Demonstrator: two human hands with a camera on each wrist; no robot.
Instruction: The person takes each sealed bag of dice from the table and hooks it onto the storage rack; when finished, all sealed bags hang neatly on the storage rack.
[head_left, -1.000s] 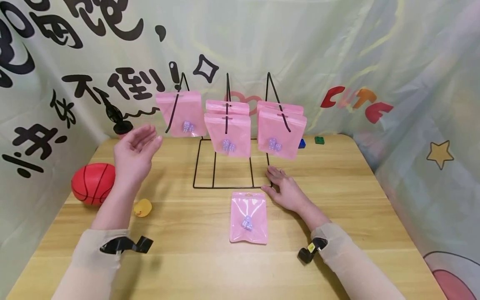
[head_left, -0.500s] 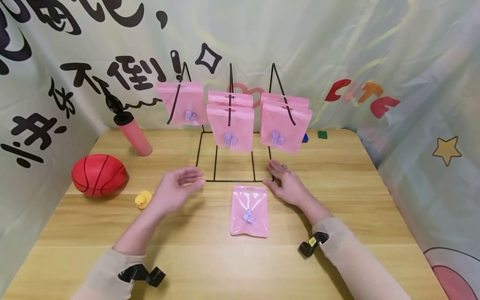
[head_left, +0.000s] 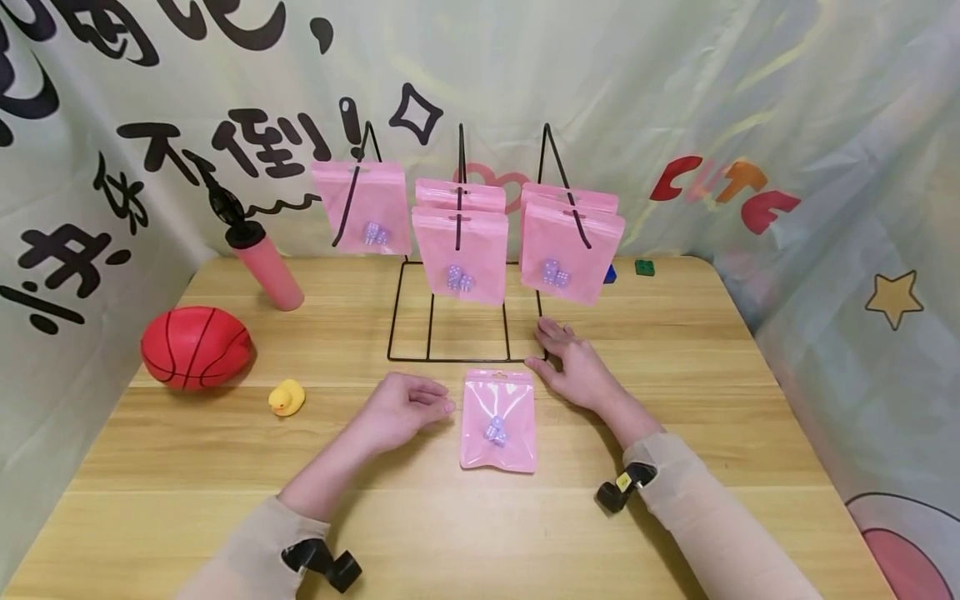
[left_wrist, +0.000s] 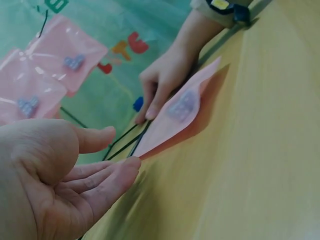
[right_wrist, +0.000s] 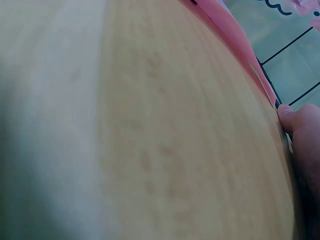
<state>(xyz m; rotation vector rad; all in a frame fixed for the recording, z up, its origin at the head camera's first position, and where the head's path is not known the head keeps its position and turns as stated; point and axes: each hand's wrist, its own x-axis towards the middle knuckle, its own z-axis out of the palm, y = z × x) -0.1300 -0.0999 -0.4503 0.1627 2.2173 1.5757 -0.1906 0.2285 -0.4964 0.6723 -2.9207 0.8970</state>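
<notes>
A pink zip bag (head_left: 498,421) with lilac dice inside lies flat on the table in front of a black wire display rack (head_left: 467,360). My left hand (head_left: 401,408) is just left of the bag, thumb and fingers apart and nothing between them. In the left wrist view, its fingertips come up to the bag's (left_wrist: 175,110) near edge. My right hand (head_left: 573,371) rests at the rack's front right corner, fingers at the side bar and thumb at the front bar. Several similar bags hang on the rack's three hooks: one bag (head_left: 363,200) left, two each on the middle and right.
A red ball (head_left: 197,348) with basketball lines and a yellow rubber duck (head_left: 287,398) are at the left. Behind them stands a pink hand pump (head_left: 270,271). Green (head_left: 644,267) and blue blocks (head_left: 611,275) lie beyond the rack's right side. A printed cloth hangs behind.
My left hand has come down from beside the left hook, moving right and toward me to the lying bag. The right hand keeps its place at the rack corner.
</notes>
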